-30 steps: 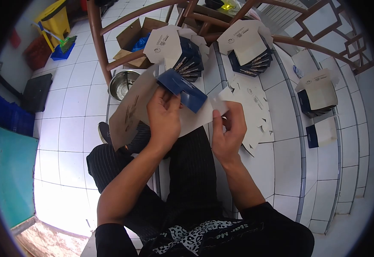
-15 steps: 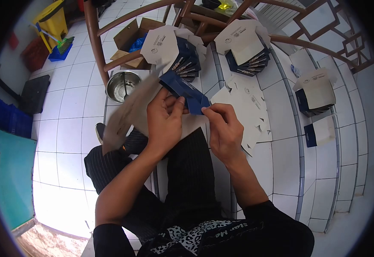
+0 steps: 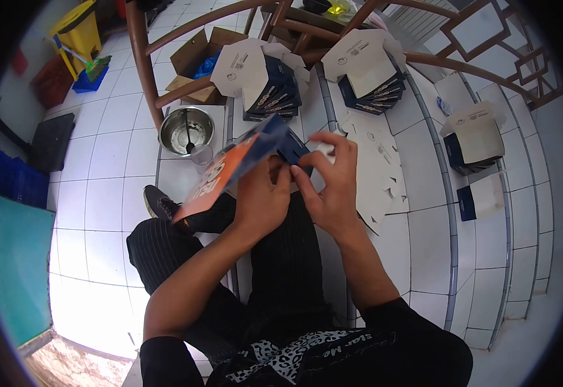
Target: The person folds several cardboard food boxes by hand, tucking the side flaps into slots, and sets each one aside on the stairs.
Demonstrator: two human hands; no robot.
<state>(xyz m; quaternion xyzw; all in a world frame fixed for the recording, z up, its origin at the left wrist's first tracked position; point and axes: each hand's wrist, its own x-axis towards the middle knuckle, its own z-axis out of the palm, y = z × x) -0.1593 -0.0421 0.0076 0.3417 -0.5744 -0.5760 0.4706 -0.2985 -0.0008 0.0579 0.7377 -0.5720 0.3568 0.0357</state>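
Observation:
A partly folded cardboard food box (image 3: 230,171) is tilted in front of me, its orange and dark blue printed lid panel swung out to the left and blurred. My left hand (image 3: 263,197) grips its body, fingers curled behind the blue wall and thumb on the near side. At the right end of that wall, my right hand (image 3: 333,184) has its thumb and a fingertip at the blue corner, while the index finger is lifted. Flat white box blanks (image 3: 375,161) lie stacked just right of my hands. The box's inside is largely hidden.
Nested folded boxes (image 3: 271,90) stand ahead, with another stack (image 3: 375,84) to their right. More boxes (image 3: 478,138) sit on the right-hand steps. A metal bowl (image 3: 179,132) with a dark utensil, a clear cup (image 3: 201,155) and an open carton (image 3: 194,61) are at left. Wooden chair rails (image 3: 230,16) cross behind.
The box has turned, so its lid panel now shows the orange print instead of the plain side. My right hand's index finger has lifted from the corner; the left hand shifted slightly right and down.

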